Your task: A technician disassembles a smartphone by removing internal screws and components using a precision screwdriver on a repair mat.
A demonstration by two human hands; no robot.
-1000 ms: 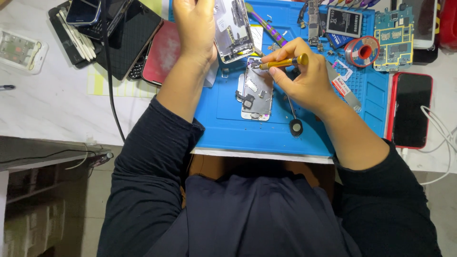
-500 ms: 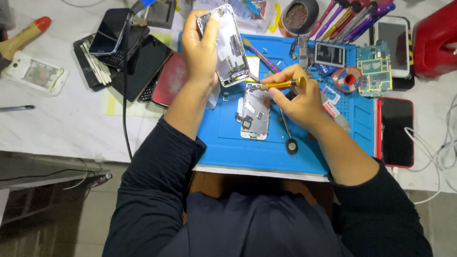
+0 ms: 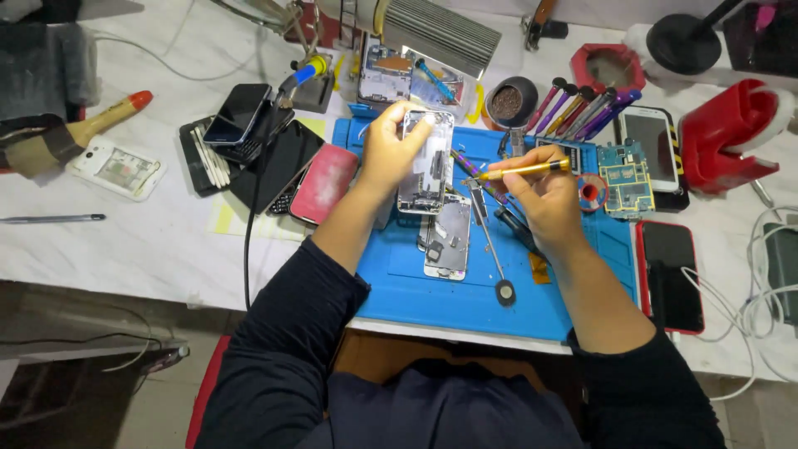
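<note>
The step in hand looks like unscrewing or fastening inside an opened phone body [image 3: 426, 162], which the left hand [image 3: 391, 154] holds lifted above the blue work mat [image 3: 399, 287], its open side turned toward the person. The fingers of that hand are wrapped around the phone's left edge, with the thumb across the top corner. The right hand [image 3: 544, 199] pinches a yellow-handled screwdriver [image 3: 519, 171] between thumb and forefinger, the shaft lying nearly level and its tip reaching the phone's right edge, about halfway down. Whether the tip sits in a screw head cannot be told. The next move likely calls for a steady phone and a fine twist of the fingertips with little push, since such screws are tiny and easily lost. Both forearms come up from the bench's near edge, in dark sleeves, angling inward so the hands meet over the mat. Just below the held phone a second opened phone part [image 3: 447, 237] lies flat on the mat, with a thin metal tool [image 3: 490, 249] beside it.
</note>
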